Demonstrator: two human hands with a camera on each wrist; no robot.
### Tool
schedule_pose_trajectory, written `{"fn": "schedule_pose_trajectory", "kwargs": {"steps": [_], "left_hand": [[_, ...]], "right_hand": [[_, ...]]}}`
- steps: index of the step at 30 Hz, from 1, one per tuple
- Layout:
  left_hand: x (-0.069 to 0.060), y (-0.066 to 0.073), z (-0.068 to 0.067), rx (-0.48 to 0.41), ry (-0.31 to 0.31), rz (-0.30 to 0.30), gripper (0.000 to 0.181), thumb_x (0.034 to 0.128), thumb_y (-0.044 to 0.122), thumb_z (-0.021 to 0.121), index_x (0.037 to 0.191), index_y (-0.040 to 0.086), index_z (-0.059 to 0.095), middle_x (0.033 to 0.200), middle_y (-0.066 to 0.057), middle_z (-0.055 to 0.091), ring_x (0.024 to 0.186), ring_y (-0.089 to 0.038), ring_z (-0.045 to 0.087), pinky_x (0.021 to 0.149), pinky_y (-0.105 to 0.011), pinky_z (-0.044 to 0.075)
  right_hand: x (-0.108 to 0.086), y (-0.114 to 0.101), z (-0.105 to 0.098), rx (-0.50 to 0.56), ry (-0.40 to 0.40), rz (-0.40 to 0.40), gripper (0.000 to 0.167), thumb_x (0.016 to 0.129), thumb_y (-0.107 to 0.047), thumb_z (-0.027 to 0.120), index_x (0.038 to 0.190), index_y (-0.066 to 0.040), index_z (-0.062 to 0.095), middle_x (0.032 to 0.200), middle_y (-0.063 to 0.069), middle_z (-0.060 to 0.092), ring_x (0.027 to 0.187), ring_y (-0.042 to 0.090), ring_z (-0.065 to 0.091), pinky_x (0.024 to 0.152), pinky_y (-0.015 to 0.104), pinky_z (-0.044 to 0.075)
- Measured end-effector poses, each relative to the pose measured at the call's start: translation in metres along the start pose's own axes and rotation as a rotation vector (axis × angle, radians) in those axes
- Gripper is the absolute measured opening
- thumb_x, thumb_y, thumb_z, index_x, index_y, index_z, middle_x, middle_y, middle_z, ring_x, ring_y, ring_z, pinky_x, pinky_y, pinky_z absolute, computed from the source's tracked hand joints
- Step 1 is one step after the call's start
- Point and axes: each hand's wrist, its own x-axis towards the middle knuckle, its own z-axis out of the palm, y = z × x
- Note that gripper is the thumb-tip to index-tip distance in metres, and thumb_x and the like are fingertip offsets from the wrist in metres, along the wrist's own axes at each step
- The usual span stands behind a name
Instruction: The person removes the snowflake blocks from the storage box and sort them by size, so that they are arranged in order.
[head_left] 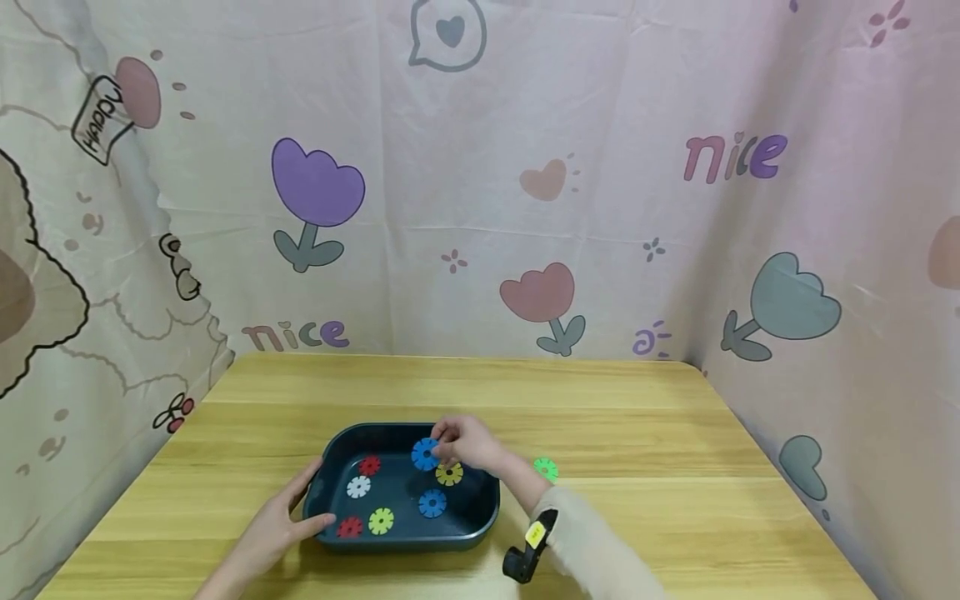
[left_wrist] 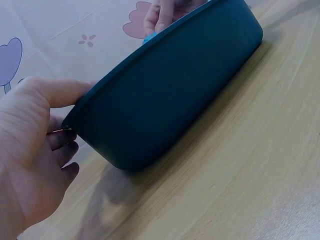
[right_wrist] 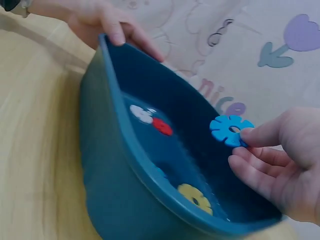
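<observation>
"Disc [head_left: 420,451] in the air, the blue one: how is it held?"

"The right hand [head_left: 471,442] pinches it above the floor of the tray [head_left: 405,546], toward the far side. The thumb lies on its face near the centre hole, with fingertips behind."

"Good hold?"

"I think so. Most of the rim is free, so it can meet a surface before the fingers do. A light pinch is best; a notched piece like that might twist under a hard squeeze."

"And the left hand [head_left: 279,521]?"

"It grips the tray at the left end, thumb over the rim. Even pressure matters, since a bump could slide the tray along the tabletop [head_left: 675,500]."

"What should I avoid?"

"The yellow disc [head_left: 442,477] lies close below the right hand, and a second blue disc [head_left: 424,505] lies nearer the person. I'd move straight up or down, knuckles high, so neither gets brushed. Mind the right forearm [head_left: 523,482] too: the green disc [head_left: 548,463] sits on the tabletop just beyond it and could get nudged."
</observation>
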Motion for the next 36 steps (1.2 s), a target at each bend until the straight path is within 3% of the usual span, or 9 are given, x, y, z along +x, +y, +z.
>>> {"fn": "schedule_pose_trajectory", "kwargs": {"steps": [8,15,23,30,36], "left_hand": [[0.002,-0.002,0.0,-0.004,-0.011,0.005,0.085,0.0844,0.019,0.068,0.147,-0.002,0.014,0.147,-0.034,0.009,0.129,-0.056,0.012,0.099,-0.067,0.02],[0.001,-0.002,0.0,-0.014,-0.006,0.003,0.085,0.0837,0.018,0.068,0.147,-0.002,0.015,0.147,-0.034,0.009,0.13,-0.055,0.012,0.099,-0.067,0.018],[0.001,-0.002,0.0,-0.008,-0.006,0.004,0.084,0.0844,0.018,0.067,0.146,-0.003,0.014,0.147,-0.034,0.01,0.129,-0.055,0.012,0.099,-0.067,0.019],[0.001,0.0,0.0,-0.004,-0.01,0.003,0.084,0.0847,0.019,0.067,0.146,-0.003,0.015,0.146,-0.034,0.01,0.13,-0.055,0.012,0.099,-0.066,0.019],[0.001,0.0,0.0,-0.002,-0.013,-0.011,0.084,0.0846,0.018,0.067,0.147,-0.002,0.014,0.147,-0.034,0.011,0.13,-0.055,0.013,0.099,-0.067,0.018]], "right_hand": [[-0.013,0.007,-0.038,0.073,0.055,-0.012,0.018,0.087,0.002,0.06,0.104,0.007,0.058,0.077,0.008,0.057,0.065,0.016,0.06,0.065,0.035,0.056],[-0.03,0.017,-0.077,0.124,0.172,0.013,0.021,0.086,0.003,0.06,0.105,0.011,0.055,0.078,0.008,0.058,0.068,0.02,0.06,0.065,0.036,0.055],[-0.057,0.043,-0.116,0.122,0.29,0.107,0.019,0.087,-0.001,0.059,0.103,0.008,0.055,0.08,0.005,0.058,0.071,0.018,0.059,0.067,0.034,0.054],[-0.08,0.066,-0.136,0.11,0.352,0.185,0.019,0.087,-0.001,0.059,0.102,0.009,0.054,0.078,0.005,0.056,0.068,0.015,0.055,0.062,0.029,0.049],[-0.099,0.086,-0.143,0.014,0.398,0.266,0.016,0.088,-0.005,0.06,0.1,0.005,0.056,0.075,0.004,0.054,0.066,0.016,0.051,0.055,0.027,0.045]]}}
